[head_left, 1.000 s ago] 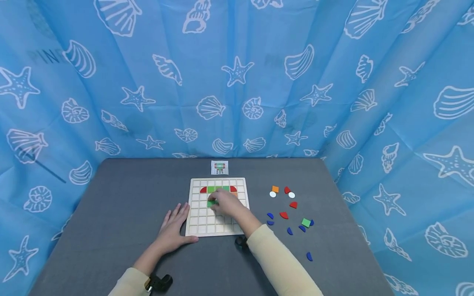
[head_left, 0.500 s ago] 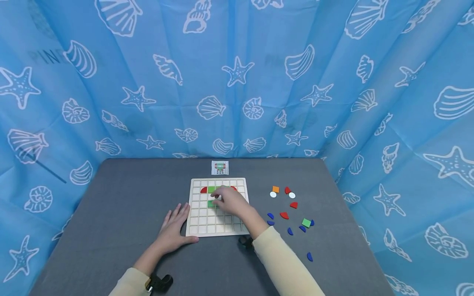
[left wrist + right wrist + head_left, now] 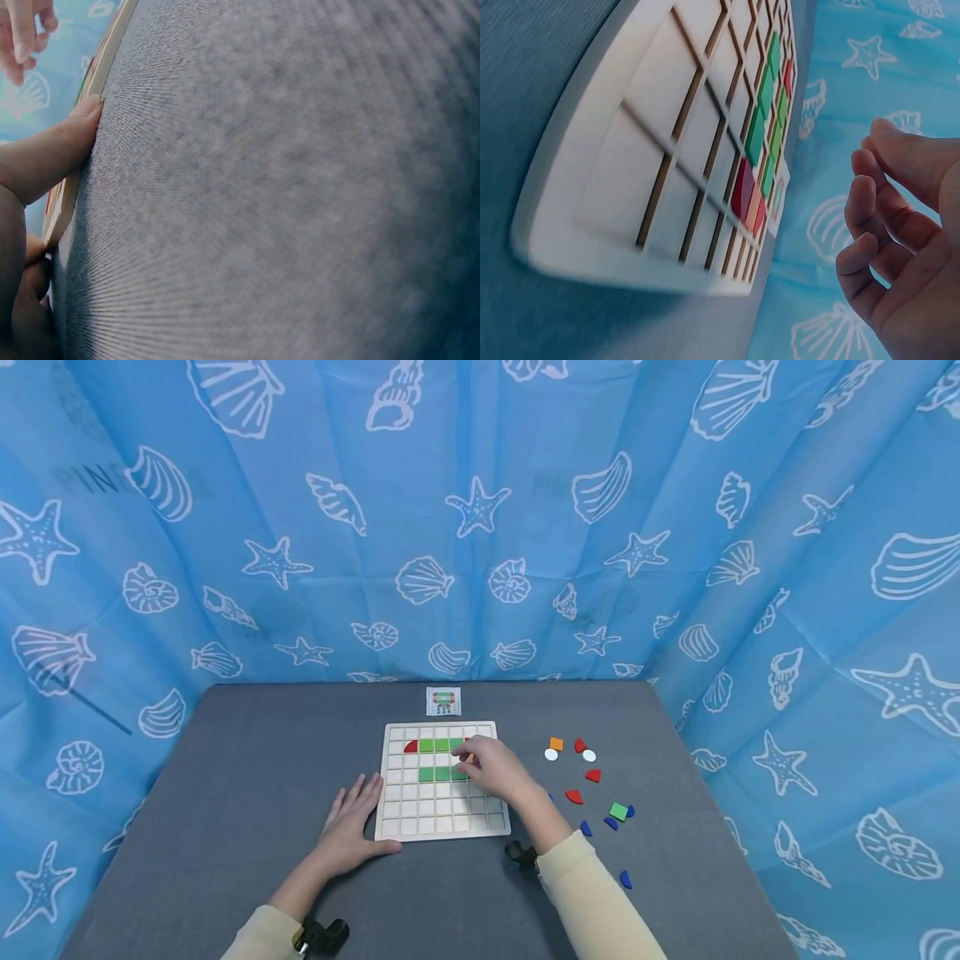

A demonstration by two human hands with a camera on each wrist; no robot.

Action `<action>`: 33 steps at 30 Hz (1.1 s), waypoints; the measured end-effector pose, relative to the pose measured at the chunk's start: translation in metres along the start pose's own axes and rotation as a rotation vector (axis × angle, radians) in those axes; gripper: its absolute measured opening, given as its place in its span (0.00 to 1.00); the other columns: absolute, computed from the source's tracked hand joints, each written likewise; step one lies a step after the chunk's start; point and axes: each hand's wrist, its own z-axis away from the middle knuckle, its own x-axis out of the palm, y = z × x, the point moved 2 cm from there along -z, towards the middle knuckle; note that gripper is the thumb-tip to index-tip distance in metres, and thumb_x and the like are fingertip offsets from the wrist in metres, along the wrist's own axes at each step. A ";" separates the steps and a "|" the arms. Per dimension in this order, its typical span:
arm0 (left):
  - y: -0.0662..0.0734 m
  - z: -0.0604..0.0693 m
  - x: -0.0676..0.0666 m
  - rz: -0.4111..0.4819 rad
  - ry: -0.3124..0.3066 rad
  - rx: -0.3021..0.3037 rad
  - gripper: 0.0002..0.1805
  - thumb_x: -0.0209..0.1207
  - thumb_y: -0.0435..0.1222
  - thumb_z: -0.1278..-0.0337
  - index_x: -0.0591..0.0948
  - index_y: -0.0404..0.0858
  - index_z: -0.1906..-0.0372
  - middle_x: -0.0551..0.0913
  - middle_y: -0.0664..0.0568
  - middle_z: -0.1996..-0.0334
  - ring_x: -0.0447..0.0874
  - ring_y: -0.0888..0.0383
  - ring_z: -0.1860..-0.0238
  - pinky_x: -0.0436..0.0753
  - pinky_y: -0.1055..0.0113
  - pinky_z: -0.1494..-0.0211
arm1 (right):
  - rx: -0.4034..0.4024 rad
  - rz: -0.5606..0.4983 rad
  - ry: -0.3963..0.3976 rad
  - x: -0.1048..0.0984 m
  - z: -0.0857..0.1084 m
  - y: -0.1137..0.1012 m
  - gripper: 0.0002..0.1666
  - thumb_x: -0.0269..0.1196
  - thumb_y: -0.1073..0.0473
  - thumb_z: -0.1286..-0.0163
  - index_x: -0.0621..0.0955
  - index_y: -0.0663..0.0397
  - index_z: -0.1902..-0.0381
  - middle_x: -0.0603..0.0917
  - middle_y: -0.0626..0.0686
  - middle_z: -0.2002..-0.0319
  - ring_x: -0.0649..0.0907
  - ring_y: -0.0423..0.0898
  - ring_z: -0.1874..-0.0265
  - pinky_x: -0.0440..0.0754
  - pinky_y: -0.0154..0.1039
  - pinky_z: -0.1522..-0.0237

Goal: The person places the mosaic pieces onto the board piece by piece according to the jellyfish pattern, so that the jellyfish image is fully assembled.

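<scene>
My left hand (image 3: 351,827) lies with fingers spread along the left edge of the white grid board (image 3: 405,810), its thumb at the front edge. Above the board's right part hovers my right hand (image 3: 497,770), fingers loosely bent. In the right wrist view, nothing shows between those fingers and they are apart from the board. Green square tiles (image 3: 442,774) form a lower row, and more green squares (image 3: 434,745) form an upper row with a red quarter-circle tile (image 3: 411,747) at its left end. Near the board's right side, the right wrist view shows a red tile (image 3: 742,189) and an orange tile (image 3: 753,207).
A small pattern card (image 3: 444,701) lies behind the board. To the right are loose pieces: an orange square (image 3: 557,744), white ovals (image 3: 551,755), red quarter-circles (image 3: 574,797), blue half-circles (image 3: 611,823) and a green square (image 3: 618,812). A blue curtain (image 3: 480,577) hangs behind the table.
My right hand has moved to the right from over the lower green row, uncovering more green tiles in both rows. The left hand has stayed in place.
</scene>
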 end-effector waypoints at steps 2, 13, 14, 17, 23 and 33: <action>0.000 0.001 0.000 0.008 0.009 0.009 0.67 0.71 0.66 0.60 0.54 0.35 0.20 0.54 0.40 0.20 0.43 0.37 0.19 0.42 0.37 0.22 | 0.013 -0.011 0.019 -0.003 0.005 0.005 0.15 0.66 0.59 0.29 0.86 0.56 0.47 0.86 0.48 0.60 0.80 0.41 0.67 0.80 0.37 0.65; -0.001 0.001 0.000 0.009 -0.009 -0.010 0.67 0.71 0.66 0.59 0.54 0.35 0.20 0.53 0.42 0.19 0.42 0.39 0.19 0.41 0.38 0.21 | 0.091 -0.048 0.164 -0.023 0.031 0.027 0.13 0.69 0.61 0.33 0.88 0.55 0.51 0.85 0.47 0.62 0.77 0.40 0.69 0.78 0.37 0.67; 0.000 0.001 0.000 0.006 -0.013 -0.012 0.67 0.71 0.66 0.59 0.54 0.36 0.20 0.52 0.42 0.19 0.42 0.39 0.19 0.40 0.38 0.21 | 0.097 -0.051 0.179 -0.025 0.034 0.030 0.13 0.70 0.62 0.33 0.88 0.55 0.51 0.85 0.47 0.62 0.78 0.40 0.70 0.78 0.37 0.67; -0.001 0.000 0.000 0.007 -0.017 -0.013 0.67 0.71 0.66 0.58 0.53 0.36 0.19 0.52 0.42 0.19 0.41 0.39 0.19 0.40 0.38 0.21 | 0.119 -0.059 0.211 -0.028 0.041 0.039 0.13 0.70 0.63 0.34 0.88 0.55 0.52 0.85 0.47 0.62 0.78 0.40 0.69 0.78 0.37 0.67; -0.001 0.001 -0.002 0.004 -0.008 -0.005 0.67 0.71 0.66 0.59 0.54 0.35 0.20 0.53 0.41 0.20 0.42 0.37 0.19 0.41 0.37 0.22 | 0.153 -0.059 0.225 -0.030 0.051 0.055 0.13 0.71 0.63 0.35 0.88 0.55 0.52 0.86 0.47 0.60 0.79 0.40 0.67 0.80 0.37 0.66; -0.001 0.000 0.000 -0.003 -0.013 0.005 0.67 0.70 0.66 0.59 0.53 0.35 0.20 0.52 0.42 0.19 0.42 0.38 0.19 0.42 0.36 0.22 | 0.197 -0.079 0.211 -0.038 0.076 0.081 0.15 0.71 0.64 0.35 0.87 0.56 0.50 0.88 0.52 0.56 0.80 0.41 0.67 0.80 0.37 0.65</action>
